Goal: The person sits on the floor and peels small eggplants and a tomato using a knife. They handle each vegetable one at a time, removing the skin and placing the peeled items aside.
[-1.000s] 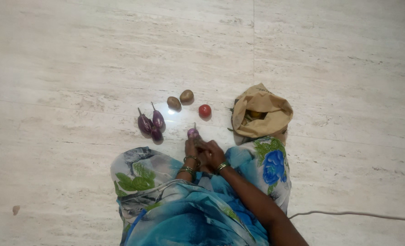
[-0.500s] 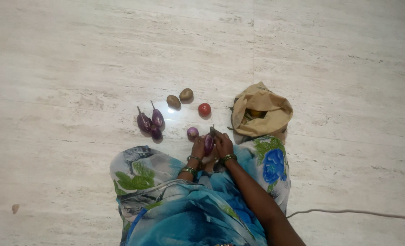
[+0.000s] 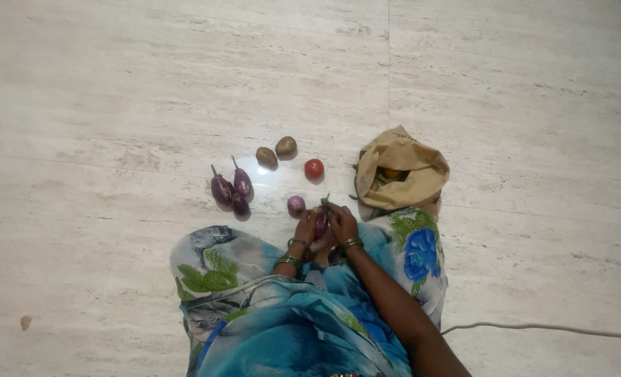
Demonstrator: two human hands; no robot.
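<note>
- From the head camera, the person sat on the pale marble-look tiled floor (image 3: 115, 105), knees wrapped in a blue and green floral cloth (image 3: 275, 307), and both hands met just in front of the lap.
- The left hand (image 3: 305, 227) was curled closed around the lower part of a small dark purple oblong eggplant (image 3: 321, 222), holding it upright, as I judged, so its stem end stood free.
- The right hand (image 3: 342, 223) was closed too, fingers pinched at the top of that same eggplant; something thin and dark poked up there, and I could not tell whether it was the stem or a small blade.
- The eggplant was thus held between the two hands, off the floor, just right of a small round pale purple vegetable (image 3: 296, 204) lying alone.
- Further left lay a tight cluster of purple stemmed eggplants (image 3: 231, 190), touching one another: three, counted.
- Above them sat two brown oval potatoes (image 3: 276, 151) side by side, and one round red tomato (image 3: 314, 168) a little to their right.
- A crumpled tan paper bag (image 3: 401, 171) stood open near the right knee, something yellowish showing inside; it seemed placed within easy reach.
- One thin pale cable (image 3: 548, 328) ran along the floor at the right.
- Green and gold bangles (image 3: 293, 253) ringed both wrists.
</note>
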